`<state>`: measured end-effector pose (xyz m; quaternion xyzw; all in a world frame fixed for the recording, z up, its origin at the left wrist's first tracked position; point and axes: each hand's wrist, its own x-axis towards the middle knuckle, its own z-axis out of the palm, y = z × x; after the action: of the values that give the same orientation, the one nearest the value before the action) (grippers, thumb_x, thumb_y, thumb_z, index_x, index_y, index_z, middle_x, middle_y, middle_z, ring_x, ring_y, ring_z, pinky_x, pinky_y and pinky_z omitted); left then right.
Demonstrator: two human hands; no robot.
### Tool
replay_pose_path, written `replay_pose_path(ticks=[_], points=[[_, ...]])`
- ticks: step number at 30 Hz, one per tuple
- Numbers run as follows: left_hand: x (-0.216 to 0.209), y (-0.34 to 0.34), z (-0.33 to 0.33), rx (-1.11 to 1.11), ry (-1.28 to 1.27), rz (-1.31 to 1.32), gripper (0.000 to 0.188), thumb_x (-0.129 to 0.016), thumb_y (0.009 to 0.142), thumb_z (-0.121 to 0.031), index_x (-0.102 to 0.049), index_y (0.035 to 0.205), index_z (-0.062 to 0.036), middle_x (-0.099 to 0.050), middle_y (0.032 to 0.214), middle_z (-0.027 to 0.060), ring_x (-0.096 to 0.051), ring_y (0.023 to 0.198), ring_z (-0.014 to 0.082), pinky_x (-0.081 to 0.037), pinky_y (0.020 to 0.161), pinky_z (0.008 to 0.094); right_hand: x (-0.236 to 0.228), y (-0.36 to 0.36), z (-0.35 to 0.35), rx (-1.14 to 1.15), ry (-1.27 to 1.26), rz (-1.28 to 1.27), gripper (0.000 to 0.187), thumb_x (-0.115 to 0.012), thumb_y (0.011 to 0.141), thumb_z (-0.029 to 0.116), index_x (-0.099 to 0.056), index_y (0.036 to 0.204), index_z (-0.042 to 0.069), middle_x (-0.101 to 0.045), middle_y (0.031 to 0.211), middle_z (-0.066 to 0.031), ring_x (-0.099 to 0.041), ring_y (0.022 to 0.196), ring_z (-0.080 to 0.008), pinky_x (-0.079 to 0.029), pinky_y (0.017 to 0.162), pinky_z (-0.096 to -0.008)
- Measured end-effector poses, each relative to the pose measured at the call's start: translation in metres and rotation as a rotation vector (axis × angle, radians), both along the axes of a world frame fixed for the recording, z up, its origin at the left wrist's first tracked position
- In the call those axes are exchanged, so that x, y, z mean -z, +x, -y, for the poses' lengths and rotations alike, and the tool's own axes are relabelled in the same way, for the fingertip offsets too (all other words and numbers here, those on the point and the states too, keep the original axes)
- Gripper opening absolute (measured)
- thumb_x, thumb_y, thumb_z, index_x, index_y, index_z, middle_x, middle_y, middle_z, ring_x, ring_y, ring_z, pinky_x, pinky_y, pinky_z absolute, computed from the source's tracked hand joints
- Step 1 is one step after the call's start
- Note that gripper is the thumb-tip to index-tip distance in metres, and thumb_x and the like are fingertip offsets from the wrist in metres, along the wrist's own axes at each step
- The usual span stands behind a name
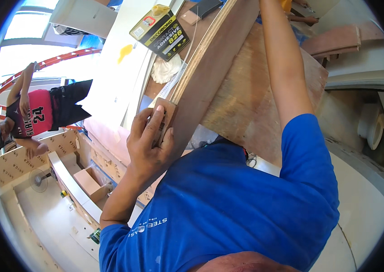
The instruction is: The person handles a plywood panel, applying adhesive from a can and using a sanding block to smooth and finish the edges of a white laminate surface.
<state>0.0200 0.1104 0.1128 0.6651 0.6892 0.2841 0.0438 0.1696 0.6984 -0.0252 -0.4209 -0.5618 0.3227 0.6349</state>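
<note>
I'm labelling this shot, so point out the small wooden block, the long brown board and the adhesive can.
small wooden block (169, 109), head view, its upper corner above the fingers
long brown board (210, 72), head view, mid face
adhesive can (167, 36), head view, its dark side

A small rectangular wooden block (164, 119), light brown with a paler top edge, sits pressed flat against the face of a long dark-brown laminated plywood board (210, 68). The block lies at the board's lower end, close to its layered pale edge, and is partly covered by the fingers wrapped over it, so only its upper corner and one side show. The long board runs on a slant from lower left to upper right, its smooth brown face upward and its striped ply edge showing along the left side. Beneath it lies a broader sheet of rough raw plywood (251, 95), lighter and grainy, touching the board.
</note>
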Motion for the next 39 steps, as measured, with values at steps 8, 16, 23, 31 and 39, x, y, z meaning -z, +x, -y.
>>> replay_pose_path(ticks=[8, 16, 23, 31, 39], points=[[0.002, 0.002, -0.011, -0.006, 0.012, 0.038, 0.056, -0.078, 0.076, -0.001, -0.066, 0.131, -0.0004, -0.062, 0.114, 0.0203, -0.068, 0.090, 0.0314, -0.057, 0.074, 0.0373, 0.004, -0.006, 0.004, -0.032, 0.013, -0.018, 0.064, -0.068, 0.082, 0.016, -0.049, 0.139, -0.007, -0.061, 0.128, -0.0230, -0.059, 0.120, -0.0322, -0.049, 0.101, -0.0392], [0.008, 0.014, -0.071, 0.018, 0.023, 0.063, 0.051, -0.077, 0.081, -0.003, -0.067, 0.131, -0.0001, -0.064, 0.114, 0.0196, -0.068, 0.095, 0.0288, -0.057, 0.081, 0.0360, 0.001, -0.006, 0.006, -0.060, 0.050, -0.090, 0.063, -0.065, 0.080, 0.011, -0.048, 0.138, -0.006, -0.060, 0.125, -0.0207, -0.059, 0.118, -0.0305, -0.049, 0.100, -0.0387], [0.009, 0.038, -0.140, 0.019, 0.060, 0.102, 0.051, -0.078, 0.080, -0.006, -0.068, 0.130, -0.0012, -0.065, 0.110, 0.0197, -0.068, 0.094, 0.0313, -0.056, 0.082, 0.0381, 0.004, -0.005, 0.002, -0.079, 0.120, -0.211, 0.063, -0.063, 0.077, 0.006, -0.047, 0.137, -0.005, -0.059, 0.123, -0.0188, -0.058, 0.116, -0.0291, -0.048, 0.100, -0.0383], [0.015, 0.052, -0.214, 0.058, 0.091, 0.043, 0.047, -0.076, 0.082, -0.013, -0.069, 0.128, -0.0023, -0.064, 0.107, 0.0183, -0.069, 0.088, 0.0326, -0.057, 0.078, 0.0394, 0.022, -0.001, -0.013, -0.057, 0.177, -0.278, 0.051, -0.063, 0.078, 0.002, -0.051, 0.127, -0.005, -0.059, 0.111, -0.0145, -0.057, 0.108, -0.0263, -0.048, 0.098, -0.0384], [0.005, 0.060, -0.218, 0.027, 0.046, 0.019, 0.048, -0.078, 0.082, -0.012, -0.069, 0.126, 0.0012, -0.066, 0.113, 0.0196, -0.070, 0.099, 0.0326, -0.055, 0.087, 0.0386, 0.005, 0.024, -0.035, -0.063, -0.261, -0.216, 0.075, -0.037, 0.107, 0.054, -0.052, 0.140, -0.011, -0.057, 0.142, -0.0286, -0.051, 0.136, -0.0363, -0.037, 0.115, -0.0423]])
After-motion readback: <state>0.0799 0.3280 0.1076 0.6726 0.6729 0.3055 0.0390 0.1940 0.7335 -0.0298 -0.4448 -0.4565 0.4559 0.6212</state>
